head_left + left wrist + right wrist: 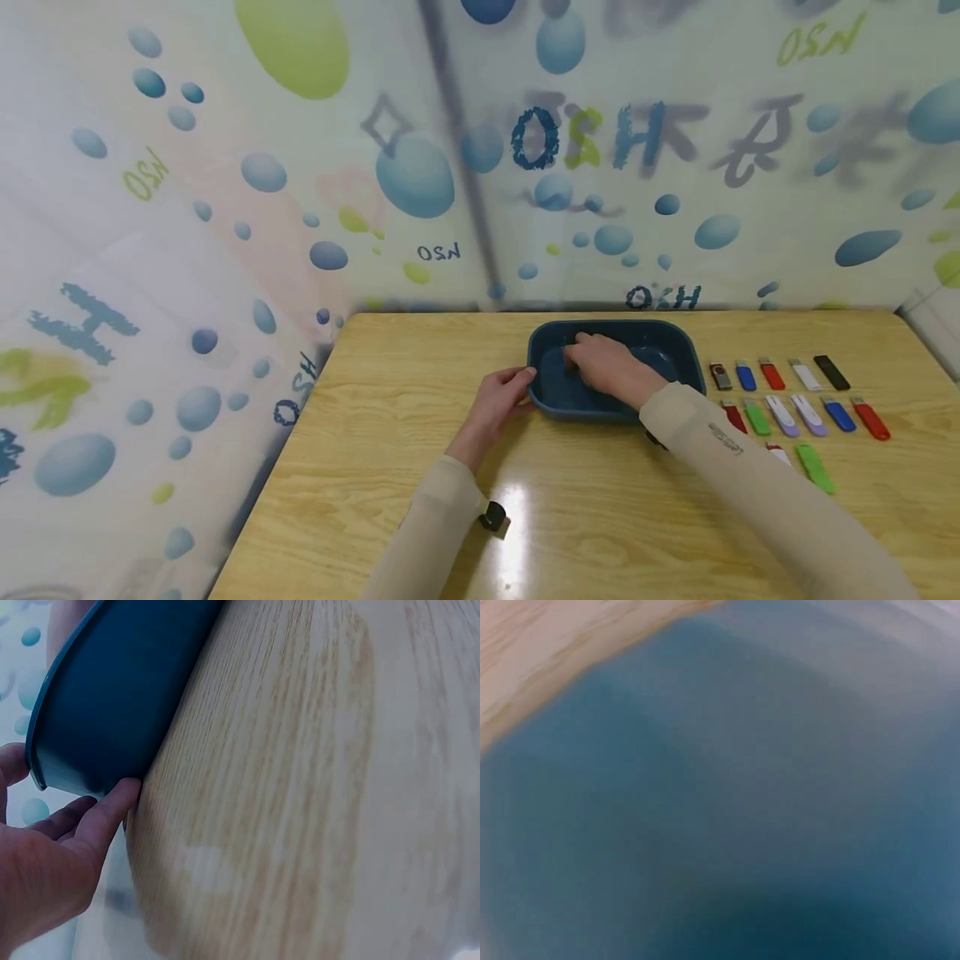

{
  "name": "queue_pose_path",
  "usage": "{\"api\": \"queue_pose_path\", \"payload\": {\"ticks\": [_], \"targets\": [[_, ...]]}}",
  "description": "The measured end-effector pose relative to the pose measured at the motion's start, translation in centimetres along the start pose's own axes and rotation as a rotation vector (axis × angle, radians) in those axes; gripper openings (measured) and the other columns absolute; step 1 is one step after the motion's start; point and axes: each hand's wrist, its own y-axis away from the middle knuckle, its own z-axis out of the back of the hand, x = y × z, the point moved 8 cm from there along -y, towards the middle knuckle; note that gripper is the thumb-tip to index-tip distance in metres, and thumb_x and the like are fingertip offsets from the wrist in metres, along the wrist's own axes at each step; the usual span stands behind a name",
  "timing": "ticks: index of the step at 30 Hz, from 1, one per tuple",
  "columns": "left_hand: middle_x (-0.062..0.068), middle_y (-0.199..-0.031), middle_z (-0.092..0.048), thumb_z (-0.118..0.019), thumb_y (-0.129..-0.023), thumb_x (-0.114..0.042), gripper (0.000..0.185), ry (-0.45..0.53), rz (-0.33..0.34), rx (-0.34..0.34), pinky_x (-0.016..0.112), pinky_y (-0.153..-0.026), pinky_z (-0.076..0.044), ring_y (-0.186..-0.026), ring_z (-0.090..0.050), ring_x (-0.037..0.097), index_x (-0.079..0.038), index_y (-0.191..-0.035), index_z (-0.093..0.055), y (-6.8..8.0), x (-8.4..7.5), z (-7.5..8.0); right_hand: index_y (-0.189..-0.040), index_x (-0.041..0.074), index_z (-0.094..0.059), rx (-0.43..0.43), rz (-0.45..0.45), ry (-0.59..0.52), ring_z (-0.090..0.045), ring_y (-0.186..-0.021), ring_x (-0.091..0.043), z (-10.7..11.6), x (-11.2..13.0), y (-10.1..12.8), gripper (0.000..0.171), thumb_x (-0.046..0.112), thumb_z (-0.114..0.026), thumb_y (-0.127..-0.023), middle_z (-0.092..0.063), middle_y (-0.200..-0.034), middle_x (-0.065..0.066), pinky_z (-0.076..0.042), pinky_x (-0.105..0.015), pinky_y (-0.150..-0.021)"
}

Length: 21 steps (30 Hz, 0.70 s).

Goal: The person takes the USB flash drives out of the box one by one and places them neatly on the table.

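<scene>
Head view shows your left hand gripping the left rim of the dark blue plastic tray, thumb over the lip and fingers against the outer wall. Left wrist view confirms it: fingers lie against the tray's lower outer wall where it meets the wooden table.

Your right hand is down inside the tray, palm down, fingers curled toward the floor of it; whether it holds anything cannot be told. Right wrist view is blurred and shows only the blue tray floor and a strip of table.

The tray sits near the far edge of the table, about midway along it.

To the right of the tray, toward the table's right edge, USB flash drives lie in rows: red, blue, white, black, green and lilac. Your right sleeve crosses the nearest ones.
</scene>
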Motion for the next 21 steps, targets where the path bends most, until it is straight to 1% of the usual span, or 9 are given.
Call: {"api": "queue_pose_path", "payload": {"ticks": [3, 5, 7, 9, 10, 12, 16, 18, 21], "targets": [[0.025, -0.143, -0.057, -0.065, -0.103, -0.027, 0.057, -0.008, 0.005, 0.002, 0.042, -0.096, -0.059, -0.128, -0.060, 0.034, 0.011, -0.144, -0.053, 0.0, 0.0, 0.1, -0.100, 0.012, -0.071, 0.020, 0.055, -0.026, -0.055, -0.080, -0.024, 0.0, 0.0, 0.6, 0.017, -0.003, -0.063, -0.100, -0.056, -0.095, -0.009, -0.055, -0.041, -0.074], [0.025, -0.143, -0.057, -0.065, -0.103, -0.027, 0.057, -0.007, 0.005, 0.005, 0.042, -0.095, -0.059, -0.128, -0.060, 0.034, 0.011, -0.144, -0.052, -0.1, 0.0, 0.1, -0.102, 0.011, -0.069, 0.040, 0.063, -0.058, -0.054, -0.081, -0.024, 0.1, -0.2, 0.9, 0.015, -0.003, -0.064, -0.099, -0.056, -0.096, -0.009, -0.054, -0.041, -0.075], [0.025, -0.142, -0.058, -0.065, -0.103, -0.027, 0.057, -0.011, 0.004, 0.003, 0.042, -0.095, -0.059, -0.127, -0.061, 0.034, 0.010, -0.144, -0.053, -0.1, -0.1, 0.1, -0.107, 0.008, -0.067, 0.052, 0.047, -0.096, -0.055, -0.083, -0.024, 0.3, -0.6, 1.1, 0.013, -0.001, -0.065, -0.098, -0.058, -0.099, -0.010, -0.054, -0.042, -0.076], [0.025, -0.140, -0.059, -0.065, -0.103, -0.027, 0.056, -0.013, 0.000, 0.003, 0.042, -0.094, -0.060, -0.126, -0.062, 0.034, 0.011, -0.143, -0.053, 0.0, -0.2, 0.1, -0.111, 0.005, -0.065, 0.048, 0.000, -0.129, -0.057, -0.083, -0.024, 0.6, -1.2, 1.2, 0.013, 0.002, -0.064, -0.099, -0.059, -0.099, -0.011, -0.054, -0.042, -0.075], [0.025, -0.140, -0.060, -0.065, -0.103, -0.026, 0.055, -0.015, 0.001, 0.000, 0.041, -0.094, -0.059, -0.125, -0.063, 0.034, 0.010, -0.143, -0.054, 0.0, -0.2, 0.1, -0.111, 0.003, -0.064, 0.039, -0.035, -0.142, -0.058, -0.081, -0.024, 0.8, -1.4, 1.2, 0.012, 0.004, -0.064, -0.099, -0.060, -0.096, -0.011, -0.054, -0.041, -0.072], [0.025, -0.139, -0.060, -0.064, -0.103, -0.027, 0.055, -0.020, 0.002, -0.002, 0.041, -0.094, -0.059, -0.125, -0.063, 0.034, 0.010, -0.143, -0.054, 0.1, -0.3, 0.1, -0.104, 0.001, -0.063, 0.017, -0.122, -0.149, -0.058, -0.072, -0.024, 1.0, -1.9, 1.3, 0.010, 0.011, -0.063, -0.101, -0.061, -0.086, -0.011, -0.052, -0.039, -0.064], [0.024, -0.142, -0.059, -0.064, -0.104, -0.028, 0.056, -0.024, 0.010, 0.004, 0.041, -0.095, -0.059, -0.127, -0.061, 0.034, 0.009, -0.144, -0.053, 0.2, -0.3, 0.0, -0.081, 0.005, -0.065, 0.002, -0.292, -0.102, -0.057, -0.056, -0.025, 0.5, -2.3, 1.5, 0.035, 0.029, -0.060, -0.105, -0.057, -0.064, -0.009, -0.049, -0.037, -0.051], [0.024, -0.142, -0.058, -0.064, -0.104, -0.028, 0.056, -0.022, 0.011, 0.007, 0.041, -0.096, -0.059, -0.128, -0.061, 0.034, 0.009, -0.144, -0.053, 0.2, -0.3, 0.0, -0.072, 0.007, -0.064, -0.006, -0.337, -0.074, -0.058, -0.054, -0.026, 0.2, -2.2, 1.6, 0.043, 0.035, -0.060, -0.105, -0.056, -0.060, -0.009, -0.053, -0.039, -0.050], [0.024, -0.142, -0.059, -0.063, -0.104, -0.028, 0.055, -0.019, 0.010, 0.012, 0.041, -0.096, -0.059, -0.127, -0.062, 0.034, 0.008, -0.144, -0.054, 0.2, -0.3, 0.0, -0.067, 0.008, -0.063, -0.036, -0.352, -0.064, -0.060, -0.055, -0.029, -0.2, -1.9, 1.5, 0.047, 0.037, -0.062, -0.104, -0.055, -0.058, -0.009, -0.057, -0.043, -0.053]]}}
